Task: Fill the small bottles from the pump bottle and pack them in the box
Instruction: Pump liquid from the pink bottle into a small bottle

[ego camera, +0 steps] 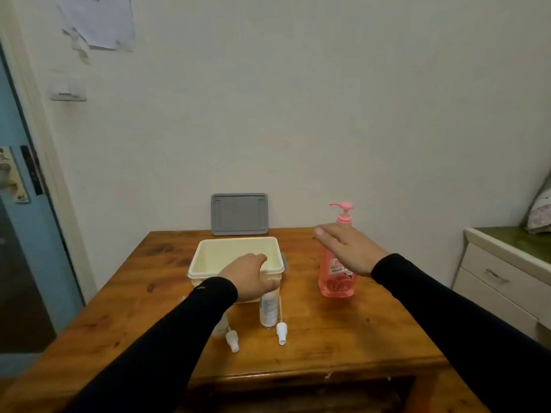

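Observation:
A cream box [208, 248] stands without its lid at the middle of the wooden table [328, 329]. In front of it a small white bottle [268, 311] stands upright, and my left hand [247, 275] curls over its top and holds it. A second small bottle [220, 327] is mostly hidden behind my left forearm. Two white spray caps [232, 341] [281, 332] lie on the table near the bottles. The pink pump bottle [335, 283] stands to the right. My right hand [348, 251] hovers flat in front of it, fingers straight, below the pump head [343, 208].
The box's grey lid [239, 214] leans against the wall behind the box. A white cabinet with drawers [504, 275] stands to the right of the table. A door [18, 234] is on the left. The table's front edge runs just below the caps.

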The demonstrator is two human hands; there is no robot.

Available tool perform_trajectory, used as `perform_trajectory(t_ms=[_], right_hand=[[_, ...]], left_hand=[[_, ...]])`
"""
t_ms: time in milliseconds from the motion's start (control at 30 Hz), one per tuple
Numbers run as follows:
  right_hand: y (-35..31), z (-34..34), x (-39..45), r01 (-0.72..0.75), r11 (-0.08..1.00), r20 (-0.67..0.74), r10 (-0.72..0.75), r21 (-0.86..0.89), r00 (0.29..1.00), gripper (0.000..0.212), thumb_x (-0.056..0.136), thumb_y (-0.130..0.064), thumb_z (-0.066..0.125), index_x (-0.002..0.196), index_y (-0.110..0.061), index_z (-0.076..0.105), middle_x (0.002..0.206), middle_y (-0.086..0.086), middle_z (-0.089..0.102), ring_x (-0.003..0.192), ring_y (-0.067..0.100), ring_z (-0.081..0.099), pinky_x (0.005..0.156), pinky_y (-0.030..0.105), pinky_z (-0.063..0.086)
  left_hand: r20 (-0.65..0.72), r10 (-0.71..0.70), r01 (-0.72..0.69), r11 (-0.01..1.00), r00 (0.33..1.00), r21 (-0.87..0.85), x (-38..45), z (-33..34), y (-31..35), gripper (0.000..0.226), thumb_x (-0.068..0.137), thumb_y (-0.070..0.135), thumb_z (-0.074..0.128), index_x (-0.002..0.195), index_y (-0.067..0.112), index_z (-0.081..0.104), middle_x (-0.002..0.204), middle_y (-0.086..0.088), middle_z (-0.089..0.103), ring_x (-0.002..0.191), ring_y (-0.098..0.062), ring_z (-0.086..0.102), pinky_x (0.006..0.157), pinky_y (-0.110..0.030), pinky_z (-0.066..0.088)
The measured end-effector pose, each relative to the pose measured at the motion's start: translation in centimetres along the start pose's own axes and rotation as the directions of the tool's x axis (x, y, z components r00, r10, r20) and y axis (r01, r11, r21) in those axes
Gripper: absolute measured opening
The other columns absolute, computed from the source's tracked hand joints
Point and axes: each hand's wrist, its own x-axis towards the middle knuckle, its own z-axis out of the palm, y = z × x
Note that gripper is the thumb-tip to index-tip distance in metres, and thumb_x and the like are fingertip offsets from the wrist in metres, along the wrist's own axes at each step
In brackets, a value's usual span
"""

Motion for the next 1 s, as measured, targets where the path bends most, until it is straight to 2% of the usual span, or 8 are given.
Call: perform_trajectory(t_ms=[100,233,300,433,733,867,967,1000], right_hand=[[0.3,0.3,-0.5,-0.014,1.0,0.013,0.014,0.026,1.0,0.07,0.092,-0.064,0.019,0.14,-0.02,0.046,0.141,0.001,0.05,0.128,0.016,0.044,0.109,0.043,0.032],[1.1,0.7,-0.8,-0.019,1.0,0.03,0.018,0.014,0.999,0.067,0.09,-0.066,0.017,0.126,-0.022,0.054,0.128,0.0,0.054,0.119,0.015,0.045,0.108,0.041,0.033],[1.5,0.8,-0.9,-0.029,1.0,0.028,0.029,0.003,0.999,0.068,0.089,-0.067,0.016,0.129,-0.026,0.052,0.135,-0.001,0.051,0.123,0.014,0.041,0.111,0.035,0.026],[2.2,1.2,-1.0,-0.044,0.999,0.017,0.043,0.011,0.999,0.077,0.086,-0.069,0.015,0.142,-0.025,0.042,0.151,0.0,0.036,0.138,0.014,0.028,0.105,0.028,0.018],[3.2,1.7,-0.5,-0.049,0.997,0.035,0.047,0.052,0.998,0.078,0.086,-0.071,0.015,0.14,-0.023,0.045,0.148,0.001,0.041,0.132,0.014,0.036,0.103,0.028,0.023],[3.6,1.1,-0.1,-0.016,0.996,-0.009,0.017,0.085,1.0,0.066,0.086,-0.074,0.015,0.115,-0.033,0.057,0.128,0.0,0.056,0.117,0.013,0.046,0.1,0.034,0.035],[3.9,0.4,0.4,-0.014,0.995,-0.085,0.023,0.104,0.996,0.074,0.085,-0.076,0.015,0.108,-0.027,0.064,0.105,-0.008,0.063,0.096,0.009,0.057,0.079,0.023,0.042],[4.1,0.1,0.7,-0.014,0.995,-0.126,0.026,0.098,0.992,0.074,0.086,-0.075,0.015,0.099,-0.023,0.066,0.098,-0.006,0.064,0.089,0.009,0.058,0.072,0.022,0.042]], left_hand=[[0.047,-0.053,0.054,0.999,0.997,-0.006,-0.2,1.4,0.0,0.069,0.079,0.056,0.064,0.136,0.024,0.043,0.13,0.001,0.053,0.111,-0.017,0.052,0.082,-0.025,0.04],[0.054,-0.103,0.106,0.993,0.993,-0.044,0.0,3.7,-0.2,0.058,0.076,0.052,0.068,0.123,0.024,0.05,0.115,0.004,0.059,0.089,-0.01,0.052,0.071,-0.021,0.041],[0.035,-0.13,0.133,0.986,0.991,-0.097,-0.1,4.7,-0.3,0.051,0.076,0.05,0.069,0.117,0.027,0.05,0.111,0.005,0.06,0.085,-0.009,0.051,0.067,-0.02,0.04],[-0.019,-0.148,0.144,0.978,0.989,-0.153,-0.1,5.6,-0.4,0.045,0.078,0.044,0.068,0.114,0.027,0.048,0.109,0.005,0.06,0.09,-0.012,0.055,0.074,-0.023,0.044],[-0.026,-0.122,0.117,0.982,0.992,-0.148,0.6,5.2,-0.7,0.041,0.082,0.04,0.066,0.114,0.028,0.044,0.103,0.005,0.059,0.085,-0.011,0.056,0.073,-0.022,0.046],[-0.033,-0.094,0.086,0.979,0.995,-0.185,1.2,3.5,-0.5,0.039,0.083,0.04,0.066,0.114,0.028,0.045,0.105,0.005,0.06,0.087,-0.011,0.056,0.069,-0.02,0.044],[-0.087,-0.052,0.035,0.982,0.995,-0.185,2.0,1.8,0.0,0.039,0.083,0.042,0.064,0.115,0.027,0.045,0.102,0.005,0.059,0.085,-0.012,0.056,0.065,-0.018,0.042],[-0.104,-0.031,0.011,0.982,0.994,-0.187,2.2,1.2,0.3,0.039,0.083,0.043,0.063,0.114,0.028,0.045,0.099,0.006,0.057,0.083,-0.011,0.056,0.062,-0.017,0.041]])
